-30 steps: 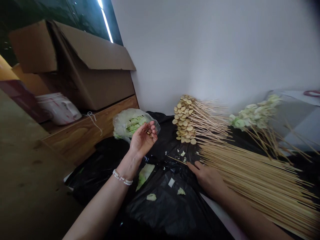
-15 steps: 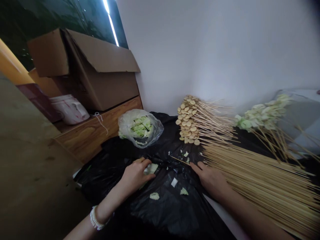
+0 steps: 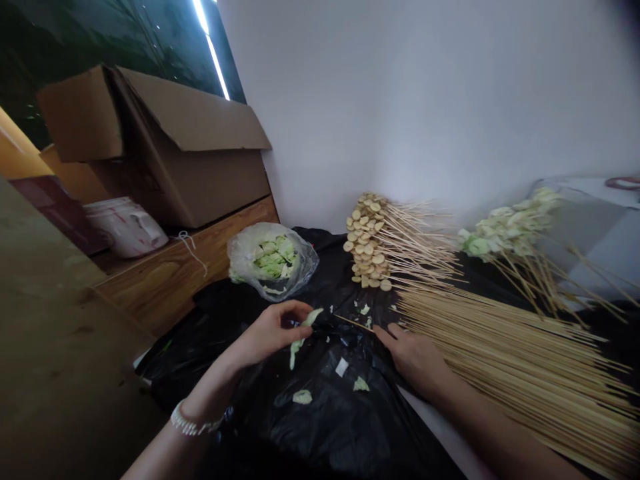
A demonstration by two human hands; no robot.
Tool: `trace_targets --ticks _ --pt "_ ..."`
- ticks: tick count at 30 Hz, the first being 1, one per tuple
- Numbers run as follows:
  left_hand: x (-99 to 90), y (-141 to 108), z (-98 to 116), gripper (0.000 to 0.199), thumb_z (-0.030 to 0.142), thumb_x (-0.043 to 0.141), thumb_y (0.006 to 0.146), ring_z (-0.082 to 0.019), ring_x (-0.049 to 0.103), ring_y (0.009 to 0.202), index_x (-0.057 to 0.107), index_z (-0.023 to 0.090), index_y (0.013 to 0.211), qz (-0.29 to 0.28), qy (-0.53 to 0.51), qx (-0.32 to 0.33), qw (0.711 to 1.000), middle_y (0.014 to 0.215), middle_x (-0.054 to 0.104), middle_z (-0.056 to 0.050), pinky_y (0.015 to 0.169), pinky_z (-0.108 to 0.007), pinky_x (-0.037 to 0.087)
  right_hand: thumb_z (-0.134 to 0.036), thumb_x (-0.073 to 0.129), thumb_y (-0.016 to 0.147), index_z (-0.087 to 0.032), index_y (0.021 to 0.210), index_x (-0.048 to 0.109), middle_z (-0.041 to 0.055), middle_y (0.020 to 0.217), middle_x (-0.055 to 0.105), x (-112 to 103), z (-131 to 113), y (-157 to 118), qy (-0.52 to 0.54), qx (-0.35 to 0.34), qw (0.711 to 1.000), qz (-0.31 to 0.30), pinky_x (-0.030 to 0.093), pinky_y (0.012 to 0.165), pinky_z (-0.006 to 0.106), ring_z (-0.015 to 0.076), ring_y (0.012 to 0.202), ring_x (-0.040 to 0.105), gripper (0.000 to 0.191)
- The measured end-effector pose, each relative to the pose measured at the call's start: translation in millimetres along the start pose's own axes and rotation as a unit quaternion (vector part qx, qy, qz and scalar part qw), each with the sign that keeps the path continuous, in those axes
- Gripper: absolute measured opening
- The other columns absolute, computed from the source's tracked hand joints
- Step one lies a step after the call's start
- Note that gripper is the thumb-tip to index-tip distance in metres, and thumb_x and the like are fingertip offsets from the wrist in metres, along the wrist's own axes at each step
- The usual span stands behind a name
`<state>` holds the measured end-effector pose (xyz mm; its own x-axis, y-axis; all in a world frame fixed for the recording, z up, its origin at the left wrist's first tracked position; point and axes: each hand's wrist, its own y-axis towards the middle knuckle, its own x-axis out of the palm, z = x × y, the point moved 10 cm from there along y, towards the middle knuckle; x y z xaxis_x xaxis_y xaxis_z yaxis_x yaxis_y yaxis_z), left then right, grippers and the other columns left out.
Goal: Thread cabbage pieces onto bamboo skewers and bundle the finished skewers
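My left hand (image 3: pixel 280 330) pinches a pale green cabbage leaf piece (image 3: pixel 297 347) between thumb and fingers, held above the black plastic sheet (image 3: pixel 330 423). In my right hand (image 3: pixel 413 353) is a thin wooden skewer (image 3: pixel 354 324), its bare tip pointing left toward the leaf. Tip and leaf are apart. Behind my left hand stands a clear plastic bag (image 3: pixel 240 257) with cut cabbage (image 3: pixel 276 257) inside. Small cabbage scraps (image 3: pixel 302 397) lie on the plastic in front of my hands.
Skewers with round pale slices (image 3: pixel 367 240) are stacked by the wall. Many bare skewers (image 3: pixel 510 353) lie to the right, under my right forearm. Skewered cabbage (image 3: pixel 510 227) rests at the far right. A cardboard box (image 3: pixel 200 183) and a white tub (image 3: pixel 127 227) stand at the left.
My left hand has lifted the cabbage piece off the plastic and turned it edge-on near the skewer tip. My right hand still holds the skewer. The view has shifted slightly.
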<state>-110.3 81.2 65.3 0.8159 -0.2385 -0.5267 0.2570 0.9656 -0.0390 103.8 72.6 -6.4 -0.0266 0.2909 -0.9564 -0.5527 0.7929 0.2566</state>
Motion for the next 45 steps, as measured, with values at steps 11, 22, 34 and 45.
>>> trace_targets --ticks 11,22,34,45 --pt "88.9 93 -31 0.024 0.025 0.054 0.090 -0.020 0.069 0.084 0.066 0.011 0.105 -0.082 -0.481 -0.160 0.858 0.097 0.071 -0.012 0.073 -0.032 0.057 -0.012 0.044 0.088 -0.022 0.126 0.058 0.0045 0.103 0.069 -35 68 -14 -0.046 0.138 0.983 0.109 0.038 0.051 0.026 0.0143 0.066 0.063 0.042" --pt "83.5 90 -38 0.027 0.016 0.075 0.074 -0.016 0.069 0.082 0.068 0.011 0.100 -0.015 -0.425 -0.080 0.902 0.095 0.071 -0.009 0.073 -0.024 0.057 -0.014 0.039 0.091 -0.018 0.126 0.061 0.0090 0.096 0.070 -50 39 -17 0.043 0.071 0.979 0.184 0.046 0.061 0.023 0.0129 0.067 0.061 0.041" --pt "68.9 93 -38 0.042 0.029 0.080 0.067 -0.021 0.069 0.089 0.063 0.012 0.101 0.062 -0.392 -0.004 0.918 0.094 0.072 -0.011 0.080 -0.034 0.057 -0.012 0.038 0.091 -0.016 0.122 0.062 0.0060 0.085 0.069 -49 26 -16 0.033 0.038 0.982 0.184 0.038 0.053 0.023 0.0116 0.058 0.060 0.040" --pt "64.7 90 -27 0.038 0.031 0.078 0.069 -0.021 0.068 0.087 0.064 0.012 0.099 0.082 -0.358 0.017 0.930 0.091 0.072 -0.010 0.076 -0.033 0.057 -0.013 0.037 0.091 -0.017 0.122 0.060 0.0058 0.087 0.068 -44 30 -16 0.028 0.053 0.984 0.169 0.037 0.052 0.025 0.0128 0.060 0.060 0.040"
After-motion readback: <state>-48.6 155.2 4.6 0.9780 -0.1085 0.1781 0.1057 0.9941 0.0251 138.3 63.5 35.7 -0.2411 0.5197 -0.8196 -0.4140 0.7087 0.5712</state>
